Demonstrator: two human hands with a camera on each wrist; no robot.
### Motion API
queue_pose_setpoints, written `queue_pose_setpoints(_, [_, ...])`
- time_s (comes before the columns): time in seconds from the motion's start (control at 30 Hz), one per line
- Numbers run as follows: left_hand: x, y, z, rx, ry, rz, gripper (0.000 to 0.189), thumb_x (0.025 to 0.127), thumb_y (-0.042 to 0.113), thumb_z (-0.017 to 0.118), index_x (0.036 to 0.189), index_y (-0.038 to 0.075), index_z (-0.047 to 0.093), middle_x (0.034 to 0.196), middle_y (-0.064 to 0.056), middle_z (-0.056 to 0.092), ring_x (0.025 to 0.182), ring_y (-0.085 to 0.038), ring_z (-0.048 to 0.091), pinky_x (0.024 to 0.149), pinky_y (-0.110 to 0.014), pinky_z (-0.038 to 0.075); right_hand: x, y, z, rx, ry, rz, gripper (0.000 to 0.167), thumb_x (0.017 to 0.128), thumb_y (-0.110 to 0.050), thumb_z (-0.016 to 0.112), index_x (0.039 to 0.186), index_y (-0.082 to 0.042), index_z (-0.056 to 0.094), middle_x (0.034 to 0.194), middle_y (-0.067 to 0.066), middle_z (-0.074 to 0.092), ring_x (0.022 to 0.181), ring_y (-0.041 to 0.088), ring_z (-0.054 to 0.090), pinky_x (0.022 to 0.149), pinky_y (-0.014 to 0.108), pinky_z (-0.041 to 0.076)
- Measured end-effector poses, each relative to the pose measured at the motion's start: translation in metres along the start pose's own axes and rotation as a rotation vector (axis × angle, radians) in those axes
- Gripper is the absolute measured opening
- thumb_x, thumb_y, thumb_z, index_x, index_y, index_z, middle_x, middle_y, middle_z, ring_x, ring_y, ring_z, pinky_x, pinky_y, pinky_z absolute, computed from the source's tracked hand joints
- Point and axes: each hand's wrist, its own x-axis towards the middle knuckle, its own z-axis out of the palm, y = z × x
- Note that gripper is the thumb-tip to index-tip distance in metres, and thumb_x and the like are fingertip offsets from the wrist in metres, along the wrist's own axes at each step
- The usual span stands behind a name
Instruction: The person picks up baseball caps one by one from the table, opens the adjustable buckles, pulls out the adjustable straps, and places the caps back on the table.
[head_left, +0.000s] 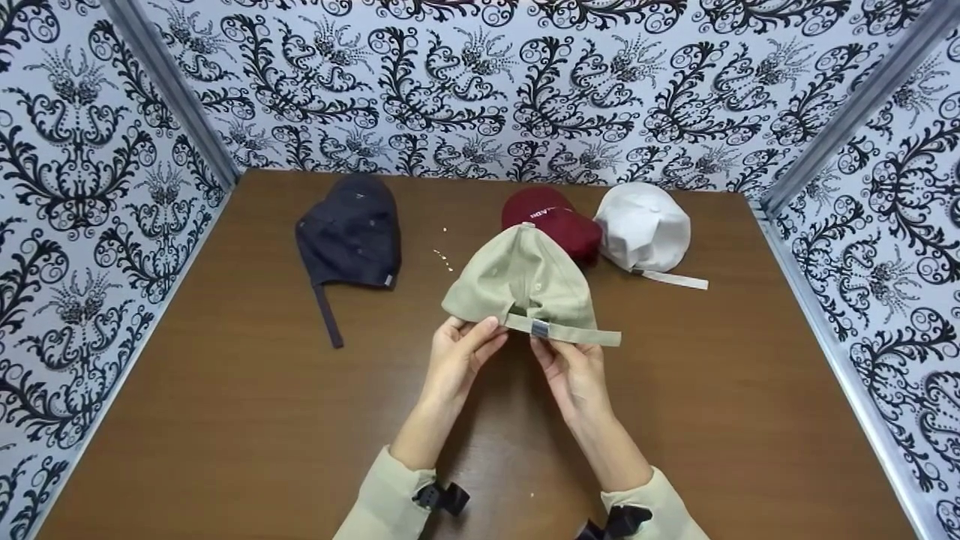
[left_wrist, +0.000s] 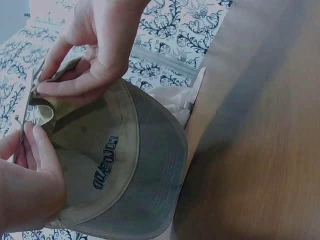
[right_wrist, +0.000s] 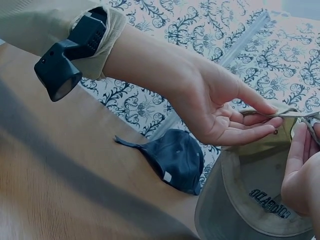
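Observation:
A beige cap point(head_left: 525, 277) is held up over the table, its back strap and metal buckle point(head_left: 540, 328) facing me. My left hand point(head_left: 461, 356) pinches the band left of the buckle between thumb and fingers. Just right of the buckle, my right hand point(head_left: 577, 375) grips the strap from below, and the strap's loose end sticks out past it. The left wrist view shows the cap's inside with dark lettering point(left_wrist: 106, 164) and the greyish brim point(left_wrist: 155, 175). In the right wrist view, my left hand point(right_wrist: 215, 105) has its thumb on the cap's edge.
Along the back of the brown table point(head_left: 247, 420) lie a navy cap point(head_left: 356, 232) on the left, a dark red cap point(head_left: 555, 217) partly behind the beige one, and a white cap point(head_left: 645, 225) beside it. Patterned walls point(head_left: 480, 90) enclose the table on three sides.

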Motion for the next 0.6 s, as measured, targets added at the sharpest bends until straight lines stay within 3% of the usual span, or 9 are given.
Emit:
queue_pose_setpoints(0.33, [0.001, 0.003, -0.007, -0.003, 0.021, 0.006, 0.017, 0.094, -0.006, 0.056, 0.111, -0.004, 0.054, 0.088, -0.005, 0.068, 0.080, -0.013, 0.070, 0.080, -0.027, 0.061, -0.002, -0.002, -0.002, 0.012, -0.005, 0.015, 0.023, 0.091, 0.013, 0.056, 0.093, -0.007, 0.068, 0.089, 0.002, 0.069, 0.083, 0.013, 0.069, 0.079, 0.025, 0.060])
queue_pose_setpoints(0.6, [0.002, 0.014, -0.020, -0.024, 0.056, 0.031, 0.019, 0.094, -0.005, 0.055, 0.114, -0.003, 0.053, 0.092, -0.005, 0.068, 0.081, -0.013, 0.070, 0.080, -0.025, 0.061, 0.000, -0.011, -0.006, 0.099, -0.015, 0.052, 0.021, 0.089, 0.015, 0.056, 0.094, -0.003, 0.066, 0.090, 0.006, 0.070, 0.081, 0.014, 0.067, 0.076, 0.024, 0.060])
